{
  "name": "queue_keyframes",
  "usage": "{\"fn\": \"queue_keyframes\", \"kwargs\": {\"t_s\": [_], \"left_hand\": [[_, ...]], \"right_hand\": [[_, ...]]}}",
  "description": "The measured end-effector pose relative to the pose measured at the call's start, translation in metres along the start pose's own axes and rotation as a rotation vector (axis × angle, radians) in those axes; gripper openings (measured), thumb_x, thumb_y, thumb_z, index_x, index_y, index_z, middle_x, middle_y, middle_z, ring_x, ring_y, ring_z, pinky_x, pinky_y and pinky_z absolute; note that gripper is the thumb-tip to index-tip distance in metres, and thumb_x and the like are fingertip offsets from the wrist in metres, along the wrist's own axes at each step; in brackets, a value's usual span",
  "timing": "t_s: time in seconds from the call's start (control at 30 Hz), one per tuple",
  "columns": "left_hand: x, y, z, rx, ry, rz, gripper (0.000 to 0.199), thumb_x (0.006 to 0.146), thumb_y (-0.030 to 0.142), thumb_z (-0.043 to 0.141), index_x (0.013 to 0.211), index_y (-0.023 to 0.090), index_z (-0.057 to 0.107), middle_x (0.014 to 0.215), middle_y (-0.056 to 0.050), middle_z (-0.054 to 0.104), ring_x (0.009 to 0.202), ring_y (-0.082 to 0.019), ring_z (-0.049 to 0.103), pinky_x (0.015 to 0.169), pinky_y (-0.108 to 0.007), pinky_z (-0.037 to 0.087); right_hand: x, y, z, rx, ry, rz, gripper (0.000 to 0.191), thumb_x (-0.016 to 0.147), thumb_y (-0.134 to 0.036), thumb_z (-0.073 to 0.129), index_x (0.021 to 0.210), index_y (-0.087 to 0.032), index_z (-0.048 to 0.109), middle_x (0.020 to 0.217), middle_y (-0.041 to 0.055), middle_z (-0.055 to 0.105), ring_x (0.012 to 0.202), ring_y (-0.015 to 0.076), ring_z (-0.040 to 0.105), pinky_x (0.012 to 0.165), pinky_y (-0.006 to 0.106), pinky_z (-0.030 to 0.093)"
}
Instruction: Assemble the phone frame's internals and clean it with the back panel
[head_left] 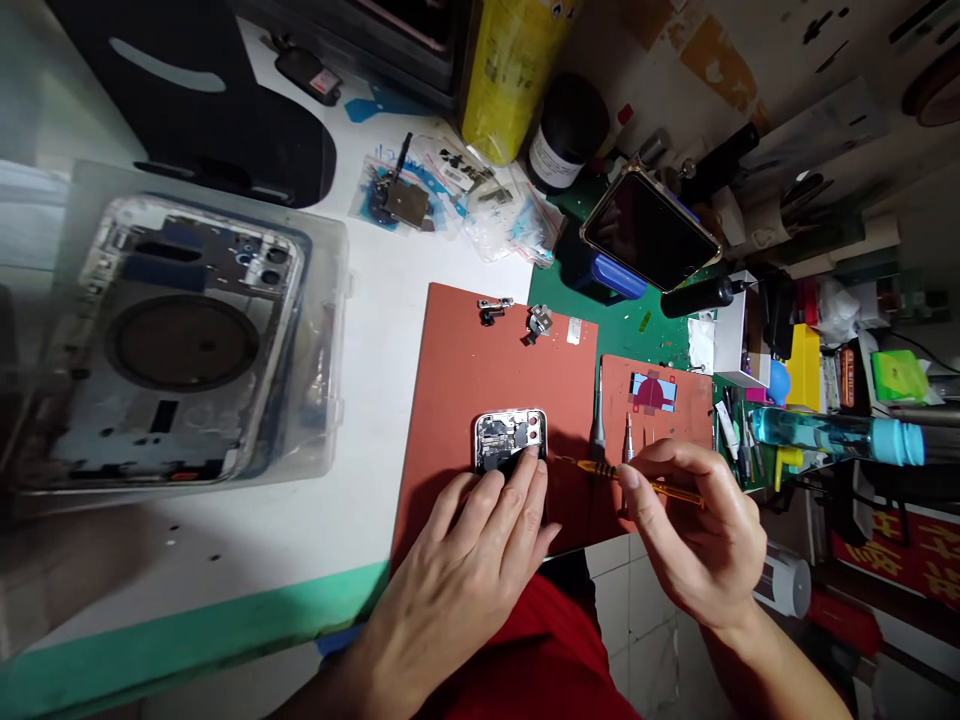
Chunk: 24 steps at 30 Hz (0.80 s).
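Your phone (504, 442) is lying on the big brick-red mat (465, 370), long axis running roughly 12 to 6, with the two round camera holes up at its 1 o'clock corner. It's opened up: shiny rounded metal rim, dark bits and silvery shields inside. Your left hand (469, 545) covers the lower half, palm down, fingers lightly bent and close together, tips on the phone, thumb out toward 2. Can't tell if you're actually gripping the edges, your hand hides them.

Your right hand (697, 545) has the screwdriver (600, 468) pinched between thumb and forefinger, no gap there, the rest of the fingers curled loosely. It's got a slim see-through amber handle with dark rings, pointing between 9 and 10, tip near the phone's 3 o'clock side but apart from it.

Two chunky little metal parts, one bracket (495, 308) and one block (538, 322), sit near the mat's top edge, at about 12 and 1 from the phone. Over between 9 and 10 there's a clear plastic box (337, 330) with a big pale shell (127, 350), dark matte ring in its middle.
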<state>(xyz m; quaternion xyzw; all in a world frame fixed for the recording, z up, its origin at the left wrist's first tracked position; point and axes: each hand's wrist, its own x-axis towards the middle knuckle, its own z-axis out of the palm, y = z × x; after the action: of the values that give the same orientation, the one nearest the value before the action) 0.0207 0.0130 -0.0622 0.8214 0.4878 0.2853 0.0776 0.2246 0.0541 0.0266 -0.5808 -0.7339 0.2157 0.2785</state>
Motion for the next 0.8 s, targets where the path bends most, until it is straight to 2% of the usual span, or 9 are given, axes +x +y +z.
{"fn": "queue_keyframes", "kwargs": {"t_s": [0.13, 0.33, 0.47, 0.53, 0.67, 0.8], "left_hand": [[-0.002, -0.001, -0.001, 0.002, -0.008, 0.018, 0.044, 0.111, 0.03, 0.056, 0.143, 0.001, 0.066, 0.148, -0.015, 0.072, 0.118, -0.031, 0.062, 0.101, -0.05, 0.047], [-0.002, -0.001, -0.001, 0.009, -0.004, 0.007, 0.046, 0.11, 0.031, 0.06, 0.145, 0.001, 0.064, 0.15, -0.014, 0.07, 0.119, -0.031, 0.061, 0.102, -0.05, 0.047], [-0.004, -0.001, 0.001, 0.011, -0.016, 0.006, 0.048, 0.109, 0.031, 0.061, 0.146, 0.0, 0.063, 0.15, -0.015, 0.07, 0.118, -0.032, 0.061, 0.102, -0.052, 0.047], [-0.006, -0.001, 0.003, 0.012, -0.03, 0.02, 0.046, 0.108, 0.029, 0.061, 0.145, 0.001, 0.064, 0.149, -0.016, 0.071, 0.118, -0.033, 0.061, 0.103, -0.053, 0.047], [-0.011, -0.001, 0.008, -0.008, -0.021, 0.04, 0.033, 0.105, 0.023, 0.061, 0.131, 0.005, 0.072, 0.142, -0.018, 0.073, 0.122, -0.034, 0.061, 0.107, -0.053, 0.046], [-0.013, 0.0, 0.009, -0.034, -0.003, 0.03, 0.024, 0.103, 0.02, 0.061, 0.119, 0.008, 0.074, 0.133, -0.018, 0.076, 0.123, -0.034, 0.06, 0.109, -0.053, 0.045]], "right_hand": [[0.006, -0.005, 0.003, -0.046, -0.032, -0.112, 0.031, 0.095, -0.005, 0.072, 0.119, -0.022, 0.066, 0.092, 0.0016, 0.074, 0.065, 0.0127, 0.073, 0.058, 0.023, 0.065], [0.005, -0.003, -0.001, -0.049, 0.005, -0.108, 0.035, 0.093, -0.001, 0.073, 0.121, -0.022, 0.067, 0.095, 0.0016, 0.075, 0.07, 0.0127, 0.074, 0.062, 0.022, 0.066], [0.003, -0.003, -0.001, -0.029, -0.025, -0.101, 0.036, 0.093, 0.0, 0.072, 0.122, -0.021, 0.066, 0.096, 0.0018, 0.074, 0.07, 0.012, 0.073, 0.061, 0.022, 0.065], [0.007, -0.006, 0.002, -0.043, -0.043, -0.141, 0.034, 0.094, -0.001, 0.071, 0.121, -0.02, 0.065, 0.094, 0.0016, 0.074, 0.067, 0.0118, 0.072, 0.059, 0.023, 0.063], [0.022, -0.012, 0.009, -0.086, -0.095, -0.279, 0.027, 0.097, -0.003, 0.07, 0.118, -0.019, 0.063, 0.09, 0.0014, 0.074, 0.067, 0.0126, 0.071, 0.059, 0.024, 0.061], [0.03, -0.013, 0.017, -0.092, -0.173, -0.327, 0.026, 0.099, -0.004, 0.066, 0.121, -0.018, 0.061, 0.096, 0.0042, 0.076, 0.076, 0.0143, 0.075, 0.068, 0.025, 0.066]]}}
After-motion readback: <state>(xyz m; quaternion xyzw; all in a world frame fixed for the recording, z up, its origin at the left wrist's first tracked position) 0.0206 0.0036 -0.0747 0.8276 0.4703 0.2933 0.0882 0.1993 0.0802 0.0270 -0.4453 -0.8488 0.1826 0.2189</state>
